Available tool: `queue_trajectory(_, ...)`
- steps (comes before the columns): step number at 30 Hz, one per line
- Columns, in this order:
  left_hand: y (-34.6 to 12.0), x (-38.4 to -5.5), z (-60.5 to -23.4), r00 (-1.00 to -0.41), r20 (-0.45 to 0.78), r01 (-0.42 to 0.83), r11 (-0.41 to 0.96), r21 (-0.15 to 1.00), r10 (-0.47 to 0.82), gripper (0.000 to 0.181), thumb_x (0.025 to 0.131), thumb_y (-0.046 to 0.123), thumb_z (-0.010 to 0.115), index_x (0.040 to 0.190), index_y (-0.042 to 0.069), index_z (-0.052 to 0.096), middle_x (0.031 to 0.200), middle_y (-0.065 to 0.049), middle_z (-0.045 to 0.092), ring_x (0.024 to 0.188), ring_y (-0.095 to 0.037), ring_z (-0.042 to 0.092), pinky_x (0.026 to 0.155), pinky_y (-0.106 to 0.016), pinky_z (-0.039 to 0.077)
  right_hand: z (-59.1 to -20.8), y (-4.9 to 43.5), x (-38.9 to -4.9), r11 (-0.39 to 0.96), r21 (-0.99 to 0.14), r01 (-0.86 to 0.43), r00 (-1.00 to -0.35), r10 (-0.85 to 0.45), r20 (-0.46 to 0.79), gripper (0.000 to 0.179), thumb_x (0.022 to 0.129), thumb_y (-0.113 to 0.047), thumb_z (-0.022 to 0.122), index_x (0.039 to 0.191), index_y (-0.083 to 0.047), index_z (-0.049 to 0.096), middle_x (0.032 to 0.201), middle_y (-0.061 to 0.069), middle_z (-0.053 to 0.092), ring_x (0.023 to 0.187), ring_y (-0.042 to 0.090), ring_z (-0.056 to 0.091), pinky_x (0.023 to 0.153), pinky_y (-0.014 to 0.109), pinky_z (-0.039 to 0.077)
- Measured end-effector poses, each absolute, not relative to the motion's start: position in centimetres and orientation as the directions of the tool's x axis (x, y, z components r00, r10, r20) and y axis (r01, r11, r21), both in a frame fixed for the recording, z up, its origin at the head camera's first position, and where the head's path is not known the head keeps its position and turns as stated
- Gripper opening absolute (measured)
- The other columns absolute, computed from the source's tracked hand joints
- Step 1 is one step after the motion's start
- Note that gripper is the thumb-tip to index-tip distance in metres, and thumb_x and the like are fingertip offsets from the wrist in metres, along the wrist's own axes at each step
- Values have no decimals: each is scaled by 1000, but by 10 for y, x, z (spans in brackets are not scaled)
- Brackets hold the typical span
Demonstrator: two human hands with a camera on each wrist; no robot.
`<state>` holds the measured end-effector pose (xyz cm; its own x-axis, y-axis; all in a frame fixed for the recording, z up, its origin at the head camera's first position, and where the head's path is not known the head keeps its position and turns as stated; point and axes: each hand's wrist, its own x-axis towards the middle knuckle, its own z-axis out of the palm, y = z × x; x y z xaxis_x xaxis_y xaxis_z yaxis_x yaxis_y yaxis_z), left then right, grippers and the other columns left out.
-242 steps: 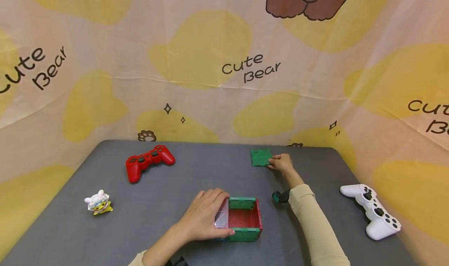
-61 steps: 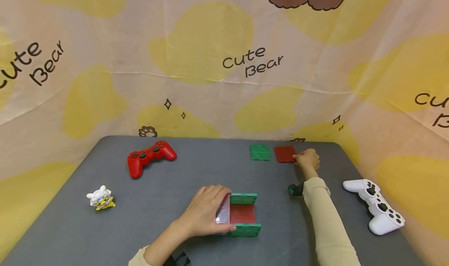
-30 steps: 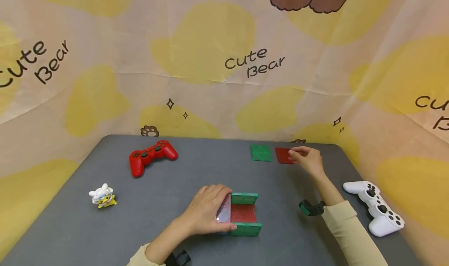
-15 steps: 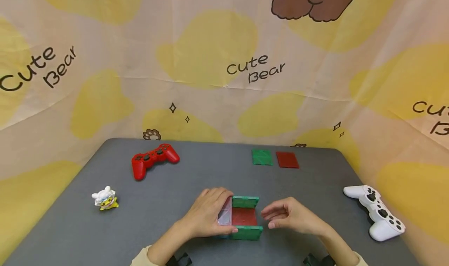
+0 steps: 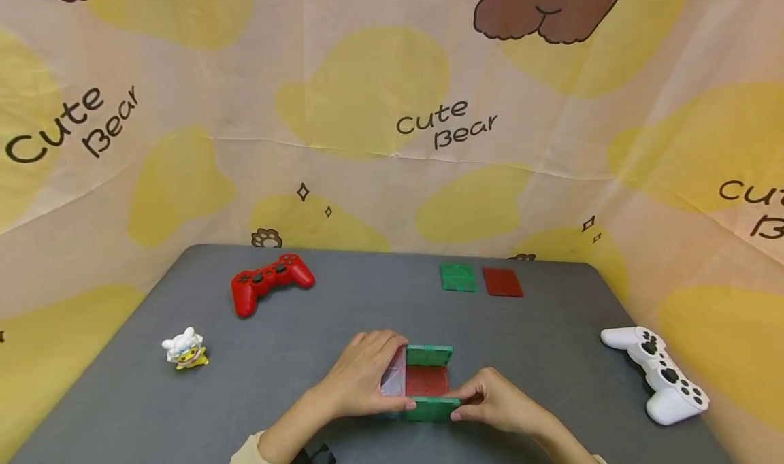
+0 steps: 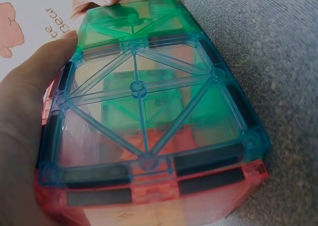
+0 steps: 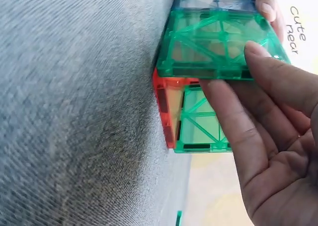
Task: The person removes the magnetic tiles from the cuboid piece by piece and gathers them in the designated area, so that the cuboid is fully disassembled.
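Note:
A low box of see-through magnetic tiles stands on the grey table, its right end uncovered. My left hand [image 5: 361,375] grips its left part, fingers over the far side and thumb on the near side. A blue magnetic tile [image 6: 137,89] shows there in the left wrist view. At the front right, my right hand [image 5: 499,399] pinches the edge of the near green magnetic tile [image 5: 431,410] between thumb and fingers. That tile still meets the blue one. Opposite stands the far green magnetic tile [image 5: 429,356], with a red magnetic tile [image 5: 427,381] as floor between them.
At the back of the table [image 5: 367,294], a loose green tile [image 5: 459,277] and a loose red tile [image 5: 503,282] lie flat side by side. A red game controller [image 5: 269,282] lies back left, a small figurine [image 5: 186,348] left, a white game controller [image 5: 658,374] right.
My right hand laid down the green magnetic tile, then the red magnetic tile from the box's right end, at the back. It came back and took hold of the near green tile. My left hand stayed.

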<state>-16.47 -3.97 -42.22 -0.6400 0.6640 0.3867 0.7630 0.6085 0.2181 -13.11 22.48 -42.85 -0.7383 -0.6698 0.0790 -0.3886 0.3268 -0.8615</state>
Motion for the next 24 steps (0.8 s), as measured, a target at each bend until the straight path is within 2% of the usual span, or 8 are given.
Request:
queue_trajectory(5, -40, -165, -423, -646, 379, 758, 612, 224, 662, 80, 65, 72, 60, 121, 16, 51, 113, 7, 54, 104, -9, 50, 87, -35, 40, -427, 225, -131, 313, -841, -442, -719, -685, 123, 19, 80, -13, 68, 96, -3, 72, 88, 7, 71, 61, -9, 42, 50, 13, 40)
queue_trajectory(11, -40, -165, -423, -646, 383, 758, 612, 225, 660, 81, 64, 73, 61, 121, 16, 51, 112, 8, 54, 103, -9, 50, 87, -34, 40, -427, 226, -132, 289, -850, -441, -699, -705, 123, 19, 82, -13, 66, 96, -2, 72, 92, 7, 70, 65, -8, 44, 52, 14, 42)
queue_trajectory(15, -40, -165, -422, -645, 386, 759, 613, 221, 660, 81, 63, 72, 62, 121, 16, 51, 112, 7, 54, 103, -9, 50, 87, -35, 40, -426, 227, -134, 288, -860, -421, -696, -710, 104, 20, 83, -15, 66, 97, -3, 72, 93, 7, 70, 61, -8, 41, 48, 11, 35)
queue_trajectory(20, -39, -165, -422, -653, 373, 753, 617, 228, 659, 81, 63, 71, 63, 121, 16, 50, 113, 7, 54, 104, -9, 50, 88, -35, 40, -423, 228, -137, 288, -872, -395, -689, -721, 75, 19, 83, -16, 66, 96, -3, 72, 83, 2, 70, 54, -8, 31, 44, 11, 25)
queue_trajectory(24, -39, -165, -421, -662, 365, 746, 619, 244, 655, 80, 63, 70, 64, 121, 16, 50, 113, 7, 54, 103, -9, 50, 88, -35, 39, -419, 228, -140, 297, -872, -389, -685, -726, 58, 19, 82, -15, 66, 95, -3, 72, 79, 5, 70, 54, -9, 30, 44, 11, 25)
